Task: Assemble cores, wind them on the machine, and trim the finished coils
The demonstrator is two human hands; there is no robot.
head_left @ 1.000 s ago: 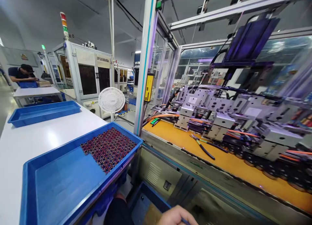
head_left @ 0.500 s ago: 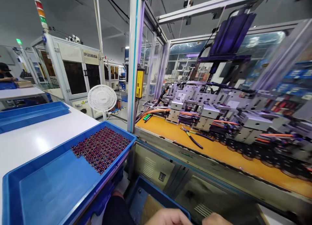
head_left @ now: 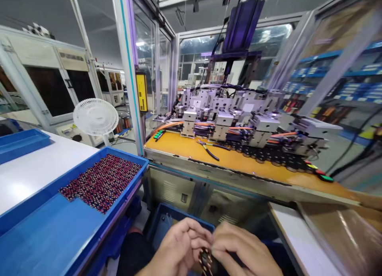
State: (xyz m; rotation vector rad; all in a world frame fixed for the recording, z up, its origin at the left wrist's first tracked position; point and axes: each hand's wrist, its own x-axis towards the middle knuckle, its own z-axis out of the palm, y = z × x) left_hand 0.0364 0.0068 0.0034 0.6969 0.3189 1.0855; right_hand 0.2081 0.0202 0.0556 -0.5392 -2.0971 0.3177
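At the bottom centre, my left hand (head_left: 183, 244) is closed with its fingers curled around small black ring-shaped parts with copper-coloured spots (head_left: 205, 261). My right hand (head_left: 243, 248) meets it from the right, its thumb and fingers pinched together at the edge of these parts. Whatever lies between the right fingertips is hidden. To the left, a long blue tray (head_left: 38, 232) carries a dense layer of small dark parts with red and copper spots (head_left: 103, 180) at its far end.
An orange machine bench (head_left: 185, 148) stands ahead with metal fixtures (head_left: 223, 124), pliers (head_left: 209, 150) and a row of black round pieces (head_left: 265, 156). Below it sits a blue bin (head_left: 161, 224). A white fan (head_left: 96, 116) is at left; a plastic-covered box (head_left: 340, 228) is at right.
The view has swung to the right and tilted slightly down. Both hands have come higher into view and closer together, and the ring-shaped parts between them now show.
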